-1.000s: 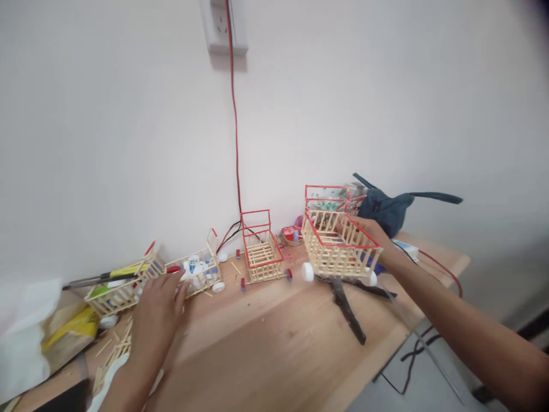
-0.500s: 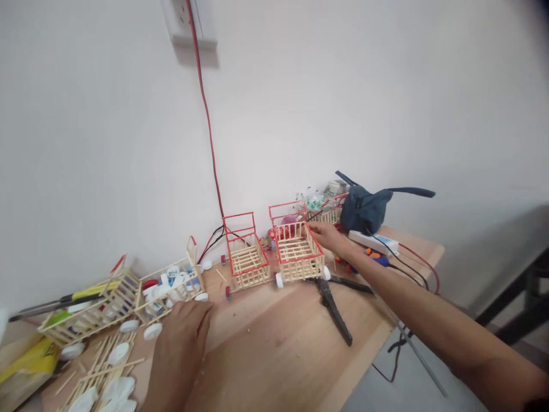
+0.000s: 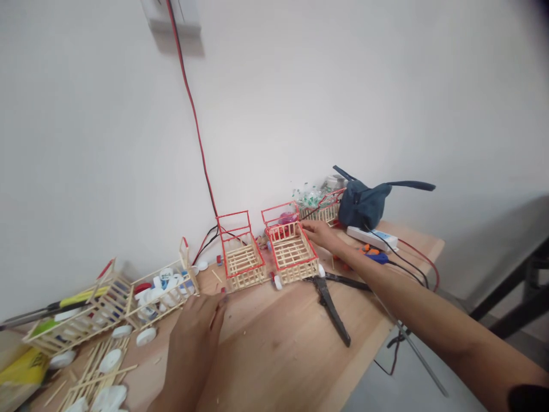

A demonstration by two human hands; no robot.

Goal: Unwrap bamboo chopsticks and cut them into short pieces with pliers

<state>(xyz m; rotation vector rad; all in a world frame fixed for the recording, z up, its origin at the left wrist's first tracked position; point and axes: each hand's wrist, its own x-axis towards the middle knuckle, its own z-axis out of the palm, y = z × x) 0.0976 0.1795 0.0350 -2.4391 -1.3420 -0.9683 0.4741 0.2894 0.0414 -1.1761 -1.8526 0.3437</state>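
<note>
Two small shopping carts made of thin sticks with red-coloured rims and handles stand side by side on the wooden table. My right hand is at the rear right corner of the right stick cart, its fingertips on the side rail. This cart has white cap wheels in front. My left hand is low over the table, fingers bent and thumb slightly apart. Its fingertips are close to the red front wheel of the left stick cart; whether they touch is unclear. I see nothing held in it.
Two plain stick carts stand at left, one holding white bottle caps. Loose sticks and caps lie before them. Black pliers-like handles, a power strip and a dark blue bag are at right. A red-black cable hangs down the wall.
My left hand has moved right, toward the left stick cart's front wheel. My right hand stays at the right cart's side. The whole view has shifted slightly.
</note>
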